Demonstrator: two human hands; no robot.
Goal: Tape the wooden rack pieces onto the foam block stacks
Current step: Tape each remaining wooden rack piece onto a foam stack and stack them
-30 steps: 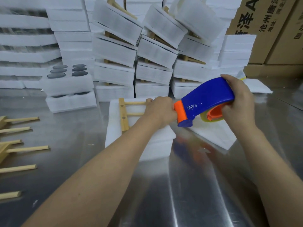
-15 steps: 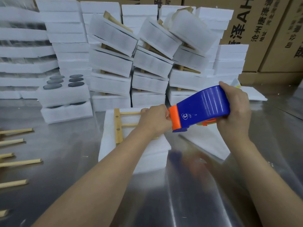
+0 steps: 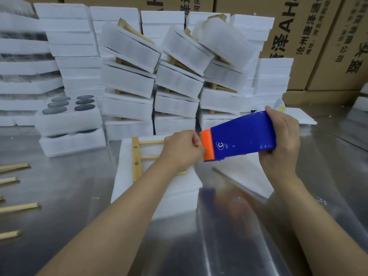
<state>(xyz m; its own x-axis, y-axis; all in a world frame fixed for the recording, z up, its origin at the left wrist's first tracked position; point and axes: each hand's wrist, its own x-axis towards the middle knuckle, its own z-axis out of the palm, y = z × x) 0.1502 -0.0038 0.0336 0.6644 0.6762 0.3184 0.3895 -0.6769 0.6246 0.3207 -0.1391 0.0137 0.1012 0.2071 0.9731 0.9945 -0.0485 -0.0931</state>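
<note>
A white foam block stack [image 3: 175, 198] lies on the steel table in front of me, with a wooden rack piece [image 3: 136, 158] flat on its top. My right hand [image 3: 282, 144] grips a blue tape dispenser [image 3: 243, 140] with an orange nose, held just above the stack's right side. My left hand [image 3: 183, 150] is closed at the dispenser's orange end, fingers pinched there over the rack; the tape end itself is too thin to make out. My left hand hides the rack's right half.
Finished foam-and-rack bundles [image 3: 129, 80] are piled behind. A foam block with dark round discs [image 3: 69, 116] stands at back left. Loose wooden rack pieces [image 3: 18, 207] lie at the left edge. A thin foam sheet [image 3: 247, 178] lies right of the stack. Cardboard boxes [image 3: 298, 36] line the rear.
The view has tilted so the whole scene sits lower in the frame. The dispenser has levelled out and its roll is now hidden; my left hand stays pinched at its orange nose.
</note>
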